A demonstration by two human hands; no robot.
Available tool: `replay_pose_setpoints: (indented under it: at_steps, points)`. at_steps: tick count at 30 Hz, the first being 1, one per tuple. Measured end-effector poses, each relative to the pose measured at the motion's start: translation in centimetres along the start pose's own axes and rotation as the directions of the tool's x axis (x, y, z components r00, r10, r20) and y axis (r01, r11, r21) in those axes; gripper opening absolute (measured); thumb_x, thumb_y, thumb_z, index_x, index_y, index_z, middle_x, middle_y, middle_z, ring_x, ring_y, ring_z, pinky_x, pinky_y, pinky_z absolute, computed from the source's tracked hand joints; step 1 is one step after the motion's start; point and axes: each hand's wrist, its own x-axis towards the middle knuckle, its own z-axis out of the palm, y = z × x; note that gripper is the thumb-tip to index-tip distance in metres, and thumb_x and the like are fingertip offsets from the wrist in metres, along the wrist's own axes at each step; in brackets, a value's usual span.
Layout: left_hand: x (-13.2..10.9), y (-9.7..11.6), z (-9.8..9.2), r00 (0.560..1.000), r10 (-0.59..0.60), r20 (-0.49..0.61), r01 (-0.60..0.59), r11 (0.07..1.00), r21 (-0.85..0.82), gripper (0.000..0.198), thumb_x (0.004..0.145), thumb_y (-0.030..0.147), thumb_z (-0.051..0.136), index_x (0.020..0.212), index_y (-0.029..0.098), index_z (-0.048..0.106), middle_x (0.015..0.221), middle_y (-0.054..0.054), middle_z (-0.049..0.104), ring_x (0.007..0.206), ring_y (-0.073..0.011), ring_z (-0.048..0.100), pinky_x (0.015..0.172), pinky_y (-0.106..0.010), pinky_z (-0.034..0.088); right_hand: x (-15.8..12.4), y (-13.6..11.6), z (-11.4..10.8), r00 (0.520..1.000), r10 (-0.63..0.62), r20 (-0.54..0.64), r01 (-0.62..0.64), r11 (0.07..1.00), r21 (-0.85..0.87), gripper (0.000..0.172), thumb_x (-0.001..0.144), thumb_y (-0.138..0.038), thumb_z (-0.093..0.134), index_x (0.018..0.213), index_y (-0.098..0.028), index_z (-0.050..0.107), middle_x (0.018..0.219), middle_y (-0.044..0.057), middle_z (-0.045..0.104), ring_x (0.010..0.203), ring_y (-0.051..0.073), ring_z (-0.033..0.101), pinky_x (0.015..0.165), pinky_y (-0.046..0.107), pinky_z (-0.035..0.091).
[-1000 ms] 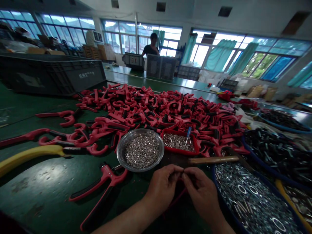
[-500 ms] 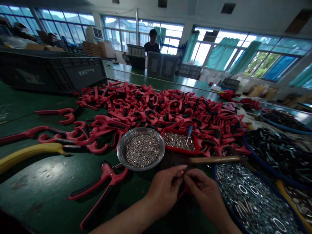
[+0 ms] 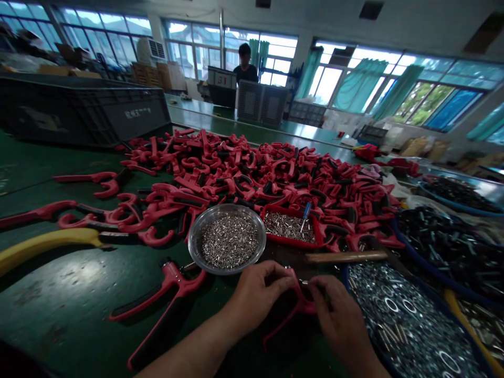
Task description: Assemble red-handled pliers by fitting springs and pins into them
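Between my hands is a red plier-shaped tool (image 3: 299, 303) with its legs spread toward me. My left hand (image 3: 260, 294) is closed, pinching the upper end of that tool between thumb and fingers. A small metal spring (image 3: 303, 282) sticks out sideways from the tool. My right hand (image 3: 338, 310) is closed, its fingertips at the outer end of the spring. To the left, a similar red tool with black grips (image 3: 177, 281) lies on the green table, a spring at its top. Just beyond my hands stands a metal bowl (image 3: 192, 247) full of tiny metal parts.
A red tray (image 3: 291, 242) of pins holds a blue-handled screwdriver (image 3: 306, 212). A wooden-handled hammer (image 3: 346, 257) lies by a tub of metal parts (image 3: 409, 315). Red handles (image 3: 252, 173) are heaped behind. A banana (image 3: 51, 241), a dark crate (image 3: 129, 115) and a person (image 3: 246, 65) are also present.
My hands have moved apart slightly, and the red tool and its spring now show between them. My left hand has shifted a little up and left.
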Motion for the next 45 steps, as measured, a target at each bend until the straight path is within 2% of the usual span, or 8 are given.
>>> replay_pose_setpoints:
  at_steps: [5,14,18,23,28,35,39,45]
  points:
    - [0.1,0.5,-0.7,0.998,-0.025,-0.05,0.023,0.999,-0.036,0.021,0.074,0.035,0.058,0.07,0.015,0.058,0.064,0.001,0.06,0.062,-0.0109,0.054,0.058,-0.02,0.041,-0.7,0.1,0.3,0.994,-0.109,0.014,0.11,0.982,-0.156,0.016,0.084,-0.023,0.039,0.085,-0.021,0.055,0.078,0.006,0.062,0.072,0.02,0.058,0.061,0.033,0.05]
    - [0.0,-0.3,-0.9,0.997,-0.001,-0.074,-0.006,0.995,-0.098,0.017,0.076,0.027,0.055,0.086,0.016,0.064,0.082,-0.004,0.066,0.078,-0.0154,0.059,0.073,-0.026,0.045,-0.6,-0.1,0.8,0.986,-0.158,0.047,0.164,0.962,-0.217,0.017,0.087,-0.025,0.037,0.083,-0.02,0.053,0.075,0.006,0.061,0.07,0.019,0.057,0.062,0.032,0.048]
    - [0.1,-0.5,-0.9,0.997,-0.013,-0.074,0.006,0.995,-0.103,0.02,0.072,0.031,0.06,0.084,0.015,0.062,0.077,-0.003,0.065,0.071,-0.0149,0.058,0.066,-0.024,0.045,-0.7,-0.2,0.9,0.962,-0.262,0.081,0.274,0.905,-0.325,0.016,0.086,-0.019,0.038,0.086,-0.017,0.054,0.076,0.008,0.061,0.074,0.022,0.056,0.065,0.034,0.046]
    - [-0.1,-0.2,-1.1,0.989,0.101,-0.105,-0.087,0.989,0.123,0.018,0.077,0.033,0.054,0.076,0.016,0.062,0.071,-0.001,0.063,0.068,-0.0142,0.056,0.064,-0.024,0.042,-0.4,-0.3,0.4,0.939,-0.303,0.163,0.341,0.88,-0.332,0.021,0.086,-0.017,0.036,0.084,-0.018,0.056,0.076,0.008,0.061,0.073,0.021,0.056,0.062,0.031,0.047]
    - [-0.3,-0.4,-1.0,0.971,0.231,-0.062,-0.186,0.893,0.409,0.014,0.079,0.022,0.049,0.078,0.019,0.063,0.074,-0.001,0.063,0.071,-0.0152,0.056,0.065,-0.024,0.04,-0.8,0.3,0.2,0.942,-0.322,0.095,0.335,0.924,-0.186,0.017,0.086,-0.02,0.04,0.089,-0.019,0.057,0.081,0.007,0.062,0.078,0.02,0.058,0.065,0.032,0.05]
    - [-0.4,-0.7,-0.8,0.972,0.234,-0.009,-0.19,0.809,0.556,0.017,0.081,0.018,0.047,0.087,0.022,0.062,0.084,-0.001,0.064,0.078,-0.0166,0.056,0.072,-0.026,0.04,-1.2,0.4,0.6,0.991,-0.098,0.093,0.102,0.994,-0.044,0.013,0.086,-0.024,0.04,0.086,-0.021,0.053,0.078,0.005,0.059,0.073,0.019,0.057,0.063,0.032,0.05]
    - [-0.6,-0.6,-0.7,0.978,0.206,0.016,-0.171,0.765,0.62,0.014,0.082,0.021,0.047,0.084,0.021,0.061,0.083,-0.002,0.063,0.077,-0.0167,0.056,0.07,-0.025,0.04,-1.1,0.6,0.7,0.988,-0.11,0.111,0.118,0.991,-0.068,0.013,0.087,-0.024,0.038,0.085,-0.021,0.05,0.078,0.006,0.059,0.073,0.019,0.057,0.064,0.033,0.049]
    - [-0.8,-0.3,-0.7,0.985,0.173,0.021,-0.126,0.628,0.768,0.014,0.084,0.023,0.045,0.083,0.021,0.059,0.082,-0.002,0.062,0.079,-0.0178,0.055,0.069,-0.027,0.038,-0.8,1.0,0.7,0.969,-0.166,0.185,0.19,0.974,-0.12,0.017,0.088,-0.021,0.032,0.089,-0.019,0.048,0.079,0.007,0.057,0.072,0.02,0.056,0.063,0.034,0.048]
